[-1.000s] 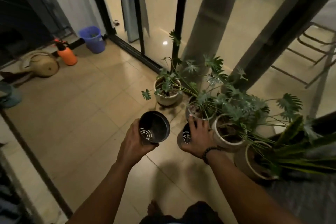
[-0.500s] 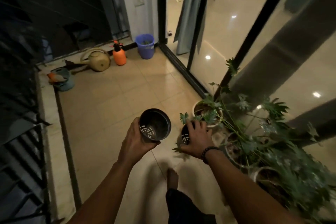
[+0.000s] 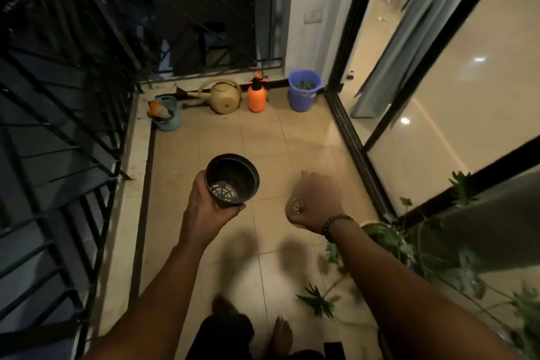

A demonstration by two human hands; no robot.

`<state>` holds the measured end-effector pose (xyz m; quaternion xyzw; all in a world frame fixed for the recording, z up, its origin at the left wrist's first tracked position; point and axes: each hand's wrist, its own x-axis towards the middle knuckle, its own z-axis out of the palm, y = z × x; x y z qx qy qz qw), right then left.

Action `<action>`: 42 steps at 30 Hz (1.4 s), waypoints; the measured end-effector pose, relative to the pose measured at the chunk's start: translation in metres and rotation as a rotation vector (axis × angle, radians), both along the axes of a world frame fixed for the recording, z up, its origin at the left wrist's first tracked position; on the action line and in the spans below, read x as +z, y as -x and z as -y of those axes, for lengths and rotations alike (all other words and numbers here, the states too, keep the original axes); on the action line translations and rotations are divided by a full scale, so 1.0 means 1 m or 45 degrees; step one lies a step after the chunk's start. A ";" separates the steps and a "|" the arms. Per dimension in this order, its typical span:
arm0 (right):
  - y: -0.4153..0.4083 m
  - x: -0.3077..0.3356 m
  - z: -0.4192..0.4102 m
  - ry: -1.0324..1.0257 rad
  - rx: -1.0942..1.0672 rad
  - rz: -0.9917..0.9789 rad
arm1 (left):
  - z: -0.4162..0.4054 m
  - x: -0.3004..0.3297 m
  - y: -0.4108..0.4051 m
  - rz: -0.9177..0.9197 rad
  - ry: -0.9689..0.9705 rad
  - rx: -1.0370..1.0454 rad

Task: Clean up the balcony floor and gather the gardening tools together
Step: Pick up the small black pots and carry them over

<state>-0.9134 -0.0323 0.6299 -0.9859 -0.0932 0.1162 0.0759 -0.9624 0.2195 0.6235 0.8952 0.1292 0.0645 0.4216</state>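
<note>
Pots [image 3: 231, 181] held, one per hand: left [image 3: 204, 207], right [image 3: 315, 207] blurred. I judge carrying to tools [image 3: 257, 93] remains.

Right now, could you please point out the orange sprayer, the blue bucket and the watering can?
orange sprayer [image 3: 256, 99]: head view, middle of its tank.
blue bucket [image 3: 302, 98]: head view, front wall.
watering can [image 3: 225, 100]: head view, round body.

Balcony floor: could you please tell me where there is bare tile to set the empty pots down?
Bare tile floor stretches from the hands to the far-wall row: teal basket, beige watering can, orange sprayer bottle, blue plastic bucket. A gap lies between sprayer and bucket. The right side is crowded with leafy potted plants.
</note>
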 end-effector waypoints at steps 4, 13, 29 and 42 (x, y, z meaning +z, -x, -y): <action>-0.048 0.001 -0.027 -0.029 0.044 0.057 | -0.024 -0.004 -0.031 -0.018 -0.026 0.090; -0.155 -0.010 -0.114 0.058 0.182 0.019 | -0.105 -0.019 -0.123 -0.052 -0.122 0.237; -0.360 -0.032 -0.288 0.030 0.339 -0.031 | -0.266 -0.063 -0.294 -0.099 -0.119 0.591; -0.527 -0.229 -0.434 0.023 0.432 0.081 | -0.389 -0.265 -0.443 -0.053 -0.085 0.700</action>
